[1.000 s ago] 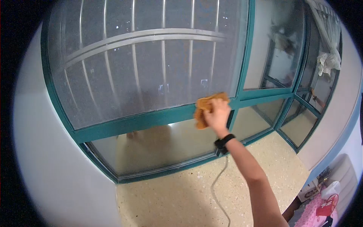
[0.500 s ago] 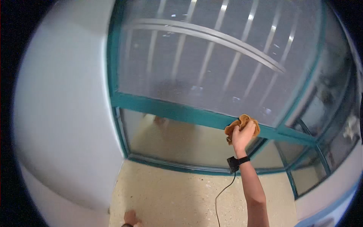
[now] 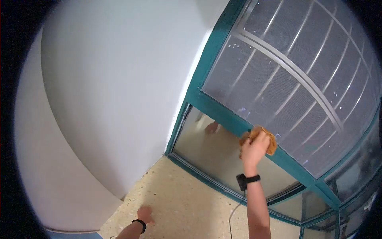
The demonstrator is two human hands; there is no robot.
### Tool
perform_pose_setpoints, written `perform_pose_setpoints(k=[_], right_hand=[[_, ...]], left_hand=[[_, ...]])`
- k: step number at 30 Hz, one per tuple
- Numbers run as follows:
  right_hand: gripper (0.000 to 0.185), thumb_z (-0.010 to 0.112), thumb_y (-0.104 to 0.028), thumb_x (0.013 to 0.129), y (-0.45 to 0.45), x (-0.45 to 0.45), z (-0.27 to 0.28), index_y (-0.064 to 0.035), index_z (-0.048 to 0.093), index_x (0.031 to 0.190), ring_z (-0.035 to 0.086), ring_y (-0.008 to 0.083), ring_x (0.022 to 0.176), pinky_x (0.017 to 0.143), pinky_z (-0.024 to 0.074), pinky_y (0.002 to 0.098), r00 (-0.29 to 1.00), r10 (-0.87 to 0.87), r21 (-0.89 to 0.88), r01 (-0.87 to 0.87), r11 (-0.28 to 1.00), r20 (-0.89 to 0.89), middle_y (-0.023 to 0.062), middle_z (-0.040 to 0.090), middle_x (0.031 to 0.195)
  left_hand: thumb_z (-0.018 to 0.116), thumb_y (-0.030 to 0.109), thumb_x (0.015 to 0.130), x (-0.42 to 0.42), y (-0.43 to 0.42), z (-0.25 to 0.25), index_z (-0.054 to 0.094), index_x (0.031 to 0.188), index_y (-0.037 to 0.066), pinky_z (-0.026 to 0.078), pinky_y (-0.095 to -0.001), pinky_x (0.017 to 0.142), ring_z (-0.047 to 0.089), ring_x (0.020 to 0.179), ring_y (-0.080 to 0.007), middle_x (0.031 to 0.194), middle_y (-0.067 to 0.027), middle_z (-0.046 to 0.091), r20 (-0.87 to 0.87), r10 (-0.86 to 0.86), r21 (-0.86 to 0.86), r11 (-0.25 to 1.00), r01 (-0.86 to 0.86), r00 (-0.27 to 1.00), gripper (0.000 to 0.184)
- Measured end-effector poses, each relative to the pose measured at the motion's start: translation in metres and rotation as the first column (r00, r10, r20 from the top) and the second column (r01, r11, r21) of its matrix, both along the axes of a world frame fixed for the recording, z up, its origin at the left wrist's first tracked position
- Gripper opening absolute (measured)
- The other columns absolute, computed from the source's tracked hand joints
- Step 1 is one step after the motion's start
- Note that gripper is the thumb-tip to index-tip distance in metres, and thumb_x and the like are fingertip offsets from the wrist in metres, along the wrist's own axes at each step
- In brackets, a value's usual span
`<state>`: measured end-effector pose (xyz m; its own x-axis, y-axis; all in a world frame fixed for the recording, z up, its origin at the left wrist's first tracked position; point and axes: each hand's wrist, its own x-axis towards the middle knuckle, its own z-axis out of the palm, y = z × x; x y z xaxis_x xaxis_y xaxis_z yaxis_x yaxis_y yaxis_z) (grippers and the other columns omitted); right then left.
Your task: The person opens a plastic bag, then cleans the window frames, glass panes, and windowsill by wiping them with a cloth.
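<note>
1. Cream, dark-flecked stone was seen in the sill across the near side.
2. At the near left, the left hand was placed at the sill, a black band fastened round its wrist; how widely its fingers were spread could not be told.
3. At the near right, the other wrist was circled by a black strap; a black box was attached, and a thin cable was led down from it.
4. Beyond, a bunched orange-brown cloth was gripped in the right hand, over the green rail between two panes.
5. In the lower pane, a hand was mirrored.
6. At left, the window was bordered by a white wall.
7. Farthest, behind the upper pane, metal bars were seen.
</note>
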<state>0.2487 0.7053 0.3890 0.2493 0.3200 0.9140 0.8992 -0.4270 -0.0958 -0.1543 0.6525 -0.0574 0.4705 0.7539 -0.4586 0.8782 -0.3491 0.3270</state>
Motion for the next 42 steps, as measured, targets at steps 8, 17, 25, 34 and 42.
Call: perform_pose_setpoints(k=[8,17,25,34,42], right_hand=[[0.032,0.068,-0.003,0.074,0.085,-0.06,0.017,-0.0041,0.049,0.099,0.051,0.0394,0.097,0.085,0.0435,0.0482,0.995,0.087,0.092,-0.082,0.992,-0.051,0.0173,0.049,0.097],[0.027,0.06,-0.003,0.08,0.205,-0.133,0.006,-0.0034,0.048,0.104,0.049,0.0381,0.1,0.088,0.0407,0.0466,0.918,0.396,-0.041,-0.396,0.917,-0.016,0.0182,0.048,0.1],[0.019,0.061,0.005,0.074,0.203,-0.094,-0.05,-0.0059,0.057,0.09,0.055,0.0329,0.094,0.082,0.0449,0.0404,0.679,0.724,-0.523,-0.664,0.533,-0.124,0.0128,0.056,0.1],[0.021,0.061,-0.002,0.074,0.087,-0.092,-0.211,-0.0053,0.063,0.095,0.062,0.0362,0.089,0.079,0.0495,0.0446,0.486,0.398,-0.544,-0.838,-0.039,-0.778,0.0187,0.061,0.1],[0.032,0.062,0.002,0.078,0.14,-0.131,0.01,-0.0073,0.059,0.108,0.052,0.0382,0.108,0.095,0.0463,0.0474,0.781,0.623,0.026,-0.624,0.781,0.051,0.0165,0.051,0.124]], left_hand=[[0.09,0.039,0.047,0.0,0.0,-0.001,0.07,0.101,0.013,0.045,-0.0471,0.1,0.061,0.112,-0.0331,0.108,-0.0104,0.069,0.01,-0.018,0.018,1.0,0.018,1.0,0.062],[0.09,0.039,0.047,-0.001,-0.008,-0.011,0.068,0.101,0.011,0.048,-0.0456,0.095,0.06,0.111,-0.0358,0.107,-0.0108,0.067,0.108,0.005,0.193,0.981,-0.026,0.994,0.065],[0.085,0.042,0.052,0.005,0.0,0.014,0.069,0.106,0.013,0.046,-0.0452,0.101,0.059,0.115,-0.0333,0.109,-0.0101,0.068,-0.001,-0.007,0.02,1.0,0.007,1.0,0.063],[0.092,0.034,0.042,0.0,-0.003,-0.018,0.067,0.09,0.014,0.049,-0.0461,0.093,0.061,0.108,-0.0332,0.1,-0.0107,0.068,0.05,0.052,-0.023,0.998,-0.051,0.997,0.058],[0.091,0.034,0.047,-0.001,-0.004,-0.012,0.07,0.097,0.015,0.05,-0.0474,0.091,0.061,0.108,-0.0328,0.1,-0.01,0.068,0.092,0.01,0.14,0.99,-0.023,0.996,0.057]])
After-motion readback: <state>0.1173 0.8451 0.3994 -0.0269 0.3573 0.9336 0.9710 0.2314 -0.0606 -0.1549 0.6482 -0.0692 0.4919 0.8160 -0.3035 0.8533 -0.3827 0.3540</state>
